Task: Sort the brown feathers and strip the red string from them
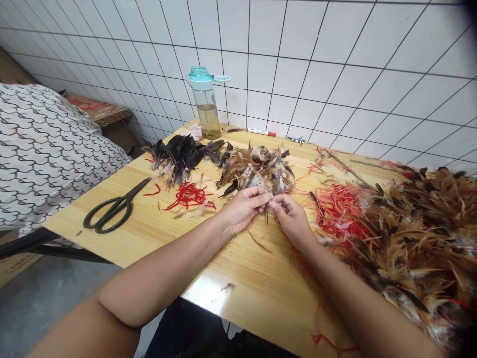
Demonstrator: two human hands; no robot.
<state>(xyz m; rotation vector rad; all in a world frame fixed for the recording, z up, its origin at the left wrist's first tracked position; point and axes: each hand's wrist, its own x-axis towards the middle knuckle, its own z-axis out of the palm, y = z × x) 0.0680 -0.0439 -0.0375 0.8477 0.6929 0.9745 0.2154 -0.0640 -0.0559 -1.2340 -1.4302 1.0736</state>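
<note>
My left hand (242,209) and my right hand (292,216) meet fingertip to fingertip over the wooden table (238,283), both pinched on a small feather (266,215) that hangs between them. Just beyond my fingers lies a heap of brown feathers (257,169). A much larger mass of brown and black feathers (417,238) fills the table's right side, close to my right forearm. Red string bits (190,195) lie left of my left hand.
Green-handled scissors (114,206) lie near the table's left edge. A pile of black feathers (179,154), a water bottle (206,102) and a red marker (261,132) sit toward the tiled wall. More red string (335,214) lies at the right. A patterned cloth (44,149) covers something at left.
</note>
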